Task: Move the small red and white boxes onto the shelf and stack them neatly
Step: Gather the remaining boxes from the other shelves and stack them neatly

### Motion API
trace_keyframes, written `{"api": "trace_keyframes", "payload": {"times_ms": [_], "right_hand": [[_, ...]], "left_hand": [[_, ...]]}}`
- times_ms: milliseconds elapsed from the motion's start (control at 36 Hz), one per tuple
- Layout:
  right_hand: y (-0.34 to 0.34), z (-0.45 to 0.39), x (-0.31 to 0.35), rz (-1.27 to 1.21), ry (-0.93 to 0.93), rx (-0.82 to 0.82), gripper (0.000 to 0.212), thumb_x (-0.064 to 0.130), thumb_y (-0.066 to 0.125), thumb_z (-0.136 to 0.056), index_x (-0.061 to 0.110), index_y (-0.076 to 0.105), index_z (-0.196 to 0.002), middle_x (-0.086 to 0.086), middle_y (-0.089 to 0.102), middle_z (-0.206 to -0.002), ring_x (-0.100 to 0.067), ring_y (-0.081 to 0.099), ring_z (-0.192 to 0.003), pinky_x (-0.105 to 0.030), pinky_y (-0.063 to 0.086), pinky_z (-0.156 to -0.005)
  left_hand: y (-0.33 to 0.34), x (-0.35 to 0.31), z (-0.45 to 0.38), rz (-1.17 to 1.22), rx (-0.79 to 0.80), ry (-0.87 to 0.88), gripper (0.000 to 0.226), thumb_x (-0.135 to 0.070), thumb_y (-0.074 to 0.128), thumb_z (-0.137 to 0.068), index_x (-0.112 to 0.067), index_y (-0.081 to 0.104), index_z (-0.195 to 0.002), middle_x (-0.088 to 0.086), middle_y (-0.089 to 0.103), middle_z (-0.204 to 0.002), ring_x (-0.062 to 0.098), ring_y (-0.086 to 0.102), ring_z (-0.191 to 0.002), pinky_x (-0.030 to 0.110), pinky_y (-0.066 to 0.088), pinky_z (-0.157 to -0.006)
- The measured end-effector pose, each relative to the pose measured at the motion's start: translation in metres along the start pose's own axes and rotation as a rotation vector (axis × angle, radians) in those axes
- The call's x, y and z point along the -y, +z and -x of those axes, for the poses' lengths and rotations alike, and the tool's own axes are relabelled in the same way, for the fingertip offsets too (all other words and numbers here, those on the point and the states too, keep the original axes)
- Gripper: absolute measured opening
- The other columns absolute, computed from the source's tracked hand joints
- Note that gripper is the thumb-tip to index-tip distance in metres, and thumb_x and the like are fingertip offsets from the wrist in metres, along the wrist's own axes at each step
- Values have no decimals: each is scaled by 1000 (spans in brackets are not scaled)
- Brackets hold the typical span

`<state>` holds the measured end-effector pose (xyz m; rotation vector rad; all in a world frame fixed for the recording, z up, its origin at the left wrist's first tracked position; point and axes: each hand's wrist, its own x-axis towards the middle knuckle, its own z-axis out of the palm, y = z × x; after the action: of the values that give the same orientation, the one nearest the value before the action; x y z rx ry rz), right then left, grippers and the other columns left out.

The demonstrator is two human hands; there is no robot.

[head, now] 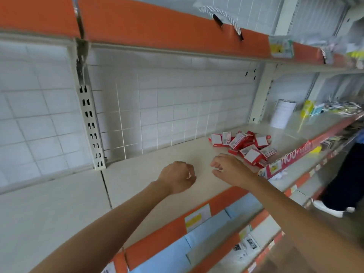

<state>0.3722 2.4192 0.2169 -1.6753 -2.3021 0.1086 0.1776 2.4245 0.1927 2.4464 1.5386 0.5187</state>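
Likely light, stiff cardboard: red and white boxes [244, 147] lie jumbled on shelf [157, 174] (pinch the flat sides). Left hand [178, 177] curled, apparently empty; right hand [228, 168] relaxed, empty.

Both my bare forearms stretched forward, close together. My left hand [178, 177] curled into loose fist (something small and white at thumb, unclear). My right hand [230, 170] palm down, fingers relaxed, empty.

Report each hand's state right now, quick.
Left hand: fingers curled into a fist; something small and white shows at the knuckles, cannot tell what.
Right hand: open, fingers loosely curled, holding nothing, near the pile of red and white boxes.
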Motion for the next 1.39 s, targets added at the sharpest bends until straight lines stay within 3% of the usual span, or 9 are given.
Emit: {"api": "trace_keyframes", "payload": {"times_ms": [139,389,583,694,861,944,1000,1111,1389], "right_hand": [[6,-16,-41,49,27,16,27,23,56,-91,14,59,-116,0,55,-111,-14,53,-101,-23,40,-84],[-10,-58,-115,67,48,83,34,20,55,-90,14,56,-124,-3,52,-123,-18,50,-109,-30,42,-92],[-29,-59,-163,343,-9,303,55,21,55,-81,26,44,-135,0,36,-141,-23,26,-130,-42,29,-103],[-30,-54,-188,230,-21,321,61,17,56,-86,26,35,-142,-1,31,-147,-26,19,-135,-43,27,-110],[-27,-51,-197,76,-106,271,57,16,61,-84,21,42,-138,-3,37,-139,-24,31,-130,-41,34,-105],[-19,-53,-186,9,-211,287,69,18,64,-83,17,32,-144,-3,33,-141,-23,33,-131,-38,34,-106],[-12,-55,-169,-37,-289,293,61,16,64,-82,10,39,-137,-4,36,-135,-22,39,-125,-32,37,-99],[9,-56,-125,-50,-457,299,50,20,64,-82,15,44,-127,-3,46,-123,-21,46,-116,-31,37,-86],[29,-29,27,-257,-789,351,44,17,66,-81,13,52,-121,-8,59,-116,-22,54,-103,-24,38,-81]], "left_hand": [[16,-11,-41,7,39,22,17,-32,52,-89,-26,67,-96,-4,65,-99,17,61,-91,22,43,-76],[35,-32,-86,11,17,19,17,-29,51,-89,-24,67,-94,-5,66,-96,12,57,-79,25,46,-76],[43,-59,-113,8,-9,-52,17,-25,51,-89,-22,68,-93,-4,67,-97,16,61,-86,26,49,-77],[60,-76,-116,-27,-13,-80,18,-24,50,-88,-23,67,-94,-4,68,-98,16,61,-85,25,48,-74],[74,-91,-103,-50,-91,-152,17,-24,52,-88,-22,68,-94,-2,65,-94,17,61,-84,25,46,-70],[77,-93,-85,-26,-151,-234,16,-23,52,-87,-22,67,-90,-3,64,-91,18,61,-83,27,48,-72],[75,-92,-68,-22,-176,-290,15,-23,53,-87,-22,67,-90,-2,63,-89,19,62,-82,30,50,-74],[61,-86,-24,-27,-237,-414,17,-20,54,-87,-16,69,-93,2,64,-90,20,62,-81,33,51,-75],[9,-63,122,-145,-385,-725,16,-20,53,-86,-17,69,-89,1,66,-90,20,64,-83,31,50,-73]]}}
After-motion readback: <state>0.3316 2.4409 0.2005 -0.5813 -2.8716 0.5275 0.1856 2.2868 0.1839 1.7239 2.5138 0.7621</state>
